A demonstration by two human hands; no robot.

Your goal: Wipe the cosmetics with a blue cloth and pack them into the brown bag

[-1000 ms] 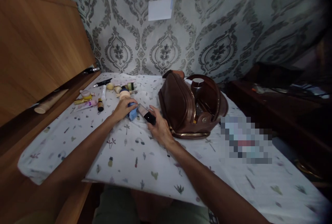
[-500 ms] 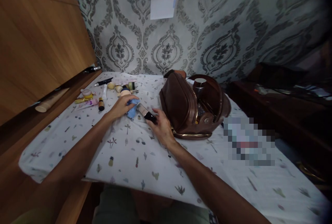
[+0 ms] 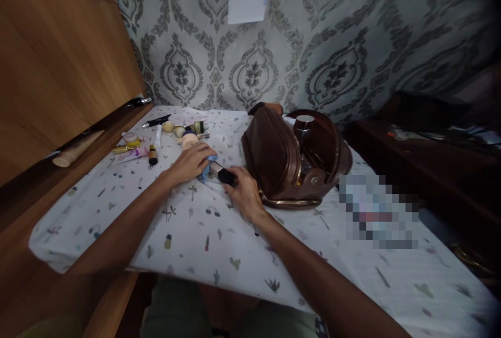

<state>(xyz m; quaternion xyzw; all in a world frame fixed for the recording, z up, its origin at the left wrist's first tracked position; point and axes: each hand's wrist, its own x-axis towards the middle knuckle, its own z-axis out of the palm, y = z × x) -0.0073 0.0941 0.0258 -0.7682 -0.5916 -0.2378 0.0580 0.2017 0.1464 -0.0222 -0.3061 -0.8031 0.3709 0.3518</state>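
My right hand [image 3: 246, 193] grips the black-capped end of a small cosmetic bottle [image 3: 223, 174] with a clear or pale body, held tilted just above the patterned cloth. Around the bottle's other end, my left hand [image 3: 191, 163] is closed on a crumpled blue cloth [image 3: 205, 172], which touches the bottle. The fingers hide most of the cloth and the bottle's far end. Right beside my right hand stands an open brown leather bag [image 3: 270, 158]. Inside it, a silver-capped container [image 3: 304, 123] shows among other items.
Several cosmetics lie at the back left, including a black tube [image 3: 156, 121], a white tube [image 3: 158, 135], a small dark bottle [image 3: 152, 154] and a round beige item [image 3: 190, 140]. A wooden cabinet [image 3: 70, 56] borders the left. At the right lies a blurred-out object [image 3: 378, 215].
My left hand has slid a little to the right with the blue cloth, covering more of the bottle. The bottle has turned slightly in my right hand.
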